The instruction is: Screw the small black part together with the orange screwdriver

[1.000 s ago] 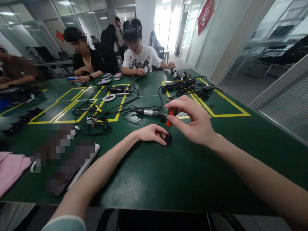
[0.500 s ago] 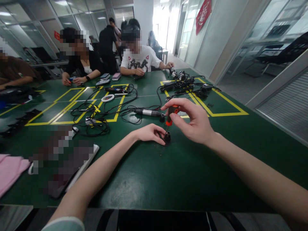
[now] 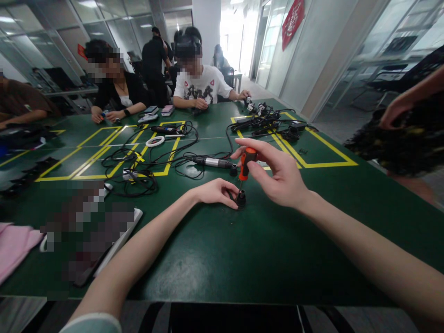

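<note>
My right hand (image 3: 277, 173) grips an orange and black screwdriver (image 3: 247, 163) by its handle, thumb on the near side. The screwdriver stands nearly upright, and its thin shaft points down at a small black round part (image 3: 241, 199) on the green table. My left hand (image 3: 219, 192) pinches that black part from its left side, with the forearm lying over the table. Just beyond the part are a black and silver cylindrical tool (image 3: 215, 162) with a cable and a small black cap-like piece (image 3: 233, 169). The exact spot where the screwdriver tip meets the part is too small to make out.
Black cables (image 3: 145, 182) and a white ring (image 3: 155, 141) lie to the left, among yellow tape lines. A heap of black devices (image 3: 263, 121) sits at the back right. Several people sit across the table (image 3: 215, 259); one person's arm (image 3: 402, 108) shows at the right.
My right hand's fingers have shifted on the screwdriver handle, showing more of its orange top. A person carrying something dark has come into view at the right. My left hand stays in place.
</note>
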A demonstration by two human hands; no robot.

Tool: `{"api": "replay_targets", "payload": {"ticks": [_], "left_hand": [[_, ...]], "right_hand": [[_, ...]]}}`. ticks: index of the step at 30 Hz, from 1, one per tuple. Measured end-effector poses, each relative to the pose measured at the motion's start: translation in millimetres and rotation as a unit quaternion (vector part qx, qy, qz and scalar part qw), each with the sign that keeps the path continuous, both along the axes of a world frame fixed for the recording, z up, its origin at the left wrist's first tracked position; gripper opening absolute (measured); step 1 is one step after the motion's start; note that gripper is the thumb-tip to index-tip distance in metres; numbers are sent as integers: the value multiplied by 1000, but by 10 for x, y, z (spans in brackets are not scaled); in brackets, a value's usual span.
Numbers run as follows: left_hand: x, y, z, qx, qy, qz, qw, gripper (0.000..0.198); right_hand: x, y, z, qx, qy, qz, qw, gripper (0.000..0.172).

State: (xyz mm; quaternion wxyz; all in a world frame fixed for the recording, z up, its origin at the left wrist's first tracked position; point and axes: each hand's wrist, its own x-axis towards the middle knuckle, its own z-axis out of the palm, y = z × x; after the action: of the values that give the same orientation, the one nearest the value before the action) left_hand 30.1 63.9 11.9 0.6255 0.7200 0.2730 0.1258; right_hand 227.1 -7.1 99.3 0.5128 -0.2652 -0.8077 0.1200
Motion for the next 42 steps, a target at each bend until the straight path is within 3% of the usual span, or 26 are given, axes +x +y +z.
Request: {"api": "replay_targets", "payload": {"ticks": [7,17,27,32,42], "left_hand": [[1,4,23,17,5,-15,1000,42],[-3,8,-12,11,2,-3,1000,45],[2,8,1,9,0,-8,1000,44],[-2,9,3,13,5,-15,1000,47],[-2,16,-25,0,0,-13,1000,50]], "right_hand": [[-20,33,-24,55,8,-27,998,21],[-19,5,-13,28,1,-35,999,39],[-5,3,-17,11,6,-18,1000,23],[-13,16,-3,65,2,-41,997,17],[-24,3,-18,26,4,-12,1000,36]]}}
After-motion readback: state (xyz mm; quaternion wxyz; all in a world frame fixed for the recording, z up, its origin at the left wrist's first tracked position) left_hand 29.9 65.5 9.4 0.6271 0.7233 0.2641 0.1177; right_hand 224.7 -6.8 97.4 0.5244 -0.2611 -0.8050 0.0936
